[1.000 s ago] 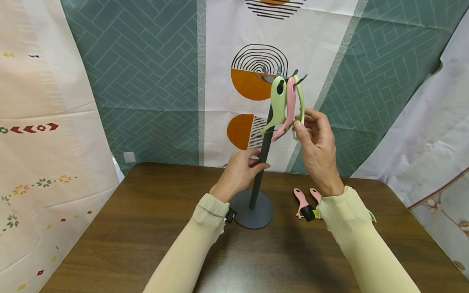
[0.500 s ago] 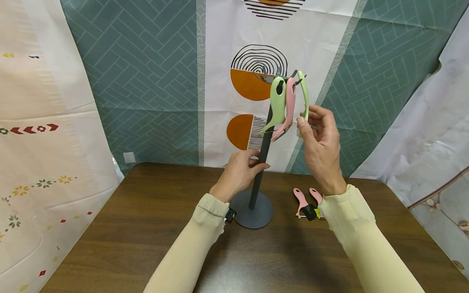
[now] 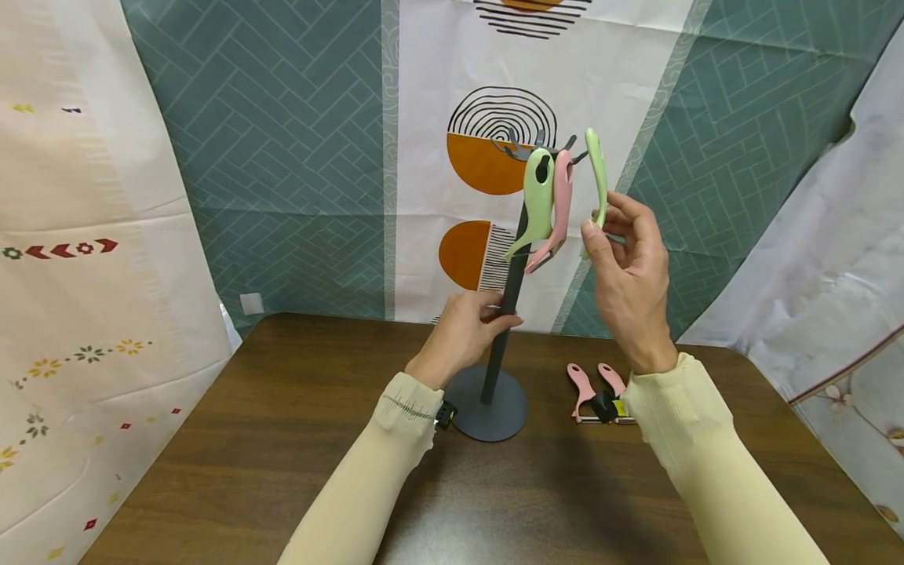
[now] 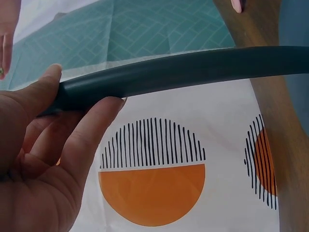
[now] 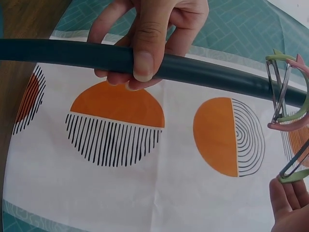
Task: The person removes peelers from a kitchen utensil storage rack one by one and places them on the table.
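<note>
A dark grey stand [image 3: 498, 345] with a ring of hooks at its top rises from a round base. My left hand [image 3: 459, 336] grips its pole between thumb and fingers, also plain in the left wrist view. A green peeler [image 3: 539, 210] and a pink peeler [image 3: 562, 196] hang from the hooks. Just right of them, my right hand [image 3: 632, 275] pinches another green peeler [image 3: 597, 171] near its blade end, handle up and apart from the hook. In the right wrist view, that peeler's blade end [image 5: 293, 177] shows above my fingertips.
Two pink peelers [image 3: 581, 383] lie on the brown table [image 3: 297, 439] right of the stand's base, partly hidden by the right wrist's camera and sleeve. Behind the table hangs a patterned cloth [image 3: 282, 157].
The green peeler in my right hand has come off its hook and moved right and slightly up. My left hand stays on the pole.
</note>
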{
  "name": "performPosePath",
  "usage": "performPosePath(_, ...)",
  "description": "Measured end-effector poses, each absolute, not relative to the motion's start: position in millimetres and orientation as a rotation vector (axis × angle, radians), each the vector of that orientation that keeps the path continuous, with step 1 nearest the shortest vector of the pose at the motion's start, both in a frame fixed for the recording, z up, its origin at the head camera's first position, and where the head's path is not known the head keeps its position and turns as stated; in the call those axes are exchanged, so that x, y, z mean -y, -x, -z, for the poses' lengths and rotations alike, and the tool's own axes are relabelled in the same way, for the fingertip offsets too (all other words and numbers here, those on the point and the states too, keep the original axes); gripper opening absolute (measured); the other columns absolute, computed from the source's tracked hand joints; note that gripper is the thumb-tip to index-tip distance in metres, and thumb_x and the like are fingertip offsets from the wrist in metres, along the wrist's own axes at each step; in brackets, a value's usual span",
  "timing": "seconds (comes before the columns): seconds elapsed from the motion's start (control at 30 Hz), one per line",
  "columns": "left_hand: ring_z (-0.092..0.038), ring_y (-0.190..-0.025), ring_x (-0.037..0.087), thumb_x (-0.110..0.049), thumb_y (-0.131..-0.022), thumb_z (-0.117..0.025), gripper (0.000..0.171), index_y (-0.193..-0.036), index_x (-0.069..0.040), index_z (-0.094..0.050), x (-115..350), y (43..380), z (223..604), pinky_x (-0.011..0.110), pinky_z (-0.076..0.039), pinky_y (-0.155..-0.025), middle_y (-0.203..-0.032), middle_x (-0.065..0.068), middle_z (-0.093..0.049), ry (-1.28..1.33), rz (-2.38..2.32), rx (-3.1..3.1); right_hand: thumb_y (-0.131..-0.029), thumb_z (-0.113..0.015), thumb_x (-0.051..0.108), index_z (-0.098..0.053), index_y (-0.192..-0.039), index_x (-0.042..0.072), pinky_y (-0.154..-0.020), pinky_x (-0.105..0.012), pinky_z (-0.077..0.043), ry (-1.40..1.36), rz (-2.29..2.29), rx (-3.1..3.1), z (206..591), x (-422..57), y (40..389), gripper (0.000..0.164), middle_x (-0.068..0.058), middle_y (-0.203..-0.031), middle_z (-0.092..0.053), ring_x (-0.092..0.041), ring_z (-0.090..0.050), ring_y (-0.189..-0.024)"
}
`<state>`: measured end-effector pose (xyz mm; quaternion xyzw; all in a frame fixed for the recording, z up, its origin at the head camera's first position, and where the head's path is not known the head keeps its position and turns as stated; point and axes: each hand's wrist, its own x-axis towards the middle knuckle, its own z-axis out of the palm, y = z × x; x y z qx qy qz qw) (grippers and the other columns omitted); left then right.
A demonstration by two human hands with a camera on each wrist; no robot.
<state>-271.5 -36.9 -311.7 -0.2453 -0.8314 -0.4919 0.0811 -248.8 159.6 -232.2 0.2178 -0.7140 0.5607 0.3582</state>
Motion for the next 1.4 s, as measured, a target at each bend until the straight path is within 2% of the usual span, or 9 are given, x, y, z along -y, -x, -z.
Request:
performPosePath(0.17,-0.072,-0.077,0.023,-0.024,-0.094,-0.075,0.015,-0.098,-0.010,-0.075,36.5,272.2,312.0,0.024,-0.052,-0.063,-0.089,0.004,-0.080,0.734,1.461,2.487,-0.103,-0.061,0.016,-0.054,-0.145,0.017,-0.089,-0.019,-0.051,-0.532,-1.450,1.847,232.5,-163.1,246.8,0.043,0.002,-0.120,-0.059,-0.016,-0.059,-0.113)
performPosePath(0.47,-0.071,-0.079,0.019,-0.025,-0.093,-0.077,0.014,-0.095,-0.011,-0.079,35.5,273.2,311.8,0.023,-0.052,-0.065,-0.088,0.002,-0.080,0.730,1.438,2.480,-0.101,-0.062,0.013,-0.058,-0.138,0.007,-0.092,-0.019,-0.051,-0.542,-1.428,1.861,240.1,-172.6,244.2,0.038,0.001,-0.118,-0.057,-0.016,-0.060,-0.109)
performPosePath(0.87,-0.069,-0.080,0.013,-0.027,-0.091,-0.078,0.017,-0.100,-0.013,-0.082,34.9,272.8,312.7,0.023,-0.053,-0.065,-0.092,0.003,-0.081,0.691,1.448,2.486,-0.101,-0.065,0.016,-0.058,-0.136,0.007,-0.099,-0.020,-0.049,-0.486,-1.362,1.935,255.5,-183.9,239.1,0.037,0.003,-0.118,-0.057,-0.014,-0.060,-0.110)
performPosePath(1.23,-0.062,-0.074,0.011,-0.028,-0.091,-0.078,0.015,-0.095,-0.014,-0.083,35.3,272.0,313.0,0.024,-0.050,-0.063,-0.086,0.001,-0.080,0.675,1.430,2.499,-0.100,-0.066,0.018,-0.056,-0.136,0.005,-0.102,-0.019,-0.047,-0.428,-1.332,2.016,272.0,-191.0,236.1,0.039,0.006,-0.116,-0.056,-0.014,-0.060,-0.112)
performPosePath(1.4,-0.059,-0.071,0.013,-0.028,-0.091,-0.078,0.014,-0.091,-0.014,-0.082,36.3,271.5,312.6,0.024,-0.048,-0.062,-0.081,0.002,-0.078,0.671,1.437,2.510,-0.098,-0.069,0.020,-0.059,-0.133,0.010,-0.101,-0.021,-0.048,-0.359,-1.334,2.030,275.5,-192.8,231.3,0.037,0.006,-0.113,-0.058,-0.012,-0.062,-0.108)
